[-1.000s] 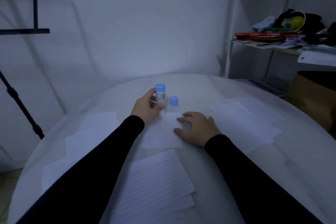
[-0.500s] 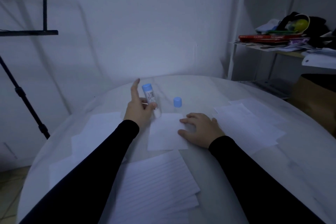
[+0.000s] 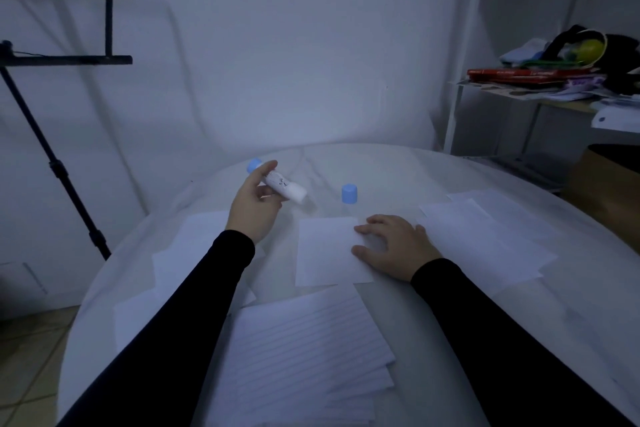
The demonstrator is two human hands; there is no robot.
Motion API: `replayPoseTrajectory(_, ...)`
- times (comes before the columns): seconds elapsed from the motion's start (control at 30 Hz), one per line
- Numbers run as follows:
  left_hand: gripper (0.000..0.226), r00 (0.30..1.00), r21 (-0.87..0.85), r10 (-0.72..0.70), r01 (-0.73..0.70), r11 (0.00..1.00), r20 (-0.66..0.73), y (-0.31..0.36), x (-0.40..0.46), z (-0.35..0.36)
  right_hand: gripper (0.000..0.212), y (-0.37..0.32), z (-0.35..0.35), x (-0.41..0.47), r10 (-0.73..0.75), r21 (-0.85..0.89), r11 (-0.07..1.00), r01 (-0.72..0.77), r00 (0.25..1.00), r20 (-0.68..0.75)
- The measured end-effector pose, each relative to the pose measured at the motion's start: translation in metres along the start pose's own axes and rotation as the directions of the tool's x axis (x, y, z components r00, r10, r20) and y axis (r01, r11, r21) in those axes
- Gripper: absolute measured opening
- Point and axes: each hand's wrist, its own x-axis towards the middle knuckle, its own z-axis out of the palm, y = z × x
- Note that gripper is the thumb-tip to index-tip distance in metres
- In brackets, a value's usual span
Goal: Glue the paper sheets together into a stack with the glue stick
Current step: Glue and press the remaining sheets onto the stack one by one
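While the left hand (image 3: 254, 208) grips the uncapped glue stick (image 3: 278, 184) aloft | right hand (image 3: 393, 246) presses flat on the small sheet (image 3: 325, 250) | risk: a hurried stroke may wrinkle the paper.

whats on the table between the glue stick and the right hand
The blue cap, standing upright, and the far edge of the small paper sheet, seen in the head view.
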Motion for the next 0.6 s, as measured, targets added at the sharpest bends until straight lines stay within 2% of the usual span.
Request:
replayPoseTrajectory(0.07, 0.057, 0.999, 0.032, 0.039, -0.038, 0.999, -0.035, -0.001, -0.002, -0.004, 0.05, 0.0, 0.0, 0.0, 0.002, 0.006, 1.0, -0.002, 1.0, 0.002)
replayPoseTrajectory(0.17, 0.054, 0.999, -0.022, 0.025, -0.026, 0.999, -0.035, 0.006, -0.006, -0.006, 0.049, 0.0, -0.001, 0.0, 0.005, 0.014, 1.0, -0.005, 1.0, 0.001)
replayPoseTrajectory(0.27, 0.031, 1.0, 0.03, -0.008, 0.007, 1.0, 0.022, 0.008, -0.008, -0.007, 0.049, -0.001, -0.002, -0.001, 0.007, 0.016, 1.0, -0.006, 1.0, -0.001)
replayPoseTrajectory(0.37, 0.048, 0.999, 0.175, 0.004, -0.01, 0.985, 0.033, 0.003, -0.009, -0.01, 0.05, -0.001, -0.002, -0.001, 0.008, 0.016, 1.0, -0.008, 1.0, 0.0)
replayPoseTrajectory(0.47, 0.03, 0.999, 0.2, -0.034, 0.028, 0.98, 0.029, 0.003, -0.01, -0.01, 0.05, -0.002, -0.002, -0.002, 0.013, 0.029, 0.999, -0.013, 1.0, 0.0)
replayPoseTrajectory(0.6, 0.045, 0.999, 0.229, -0.052, 0.051, 0.972, -0.002, -0.003, -0.009, -0.012, 0.05, -0.001, -0.002, -0.004, 0.015, 0.033, 0.999, -0.015, 1.0, 0.0)
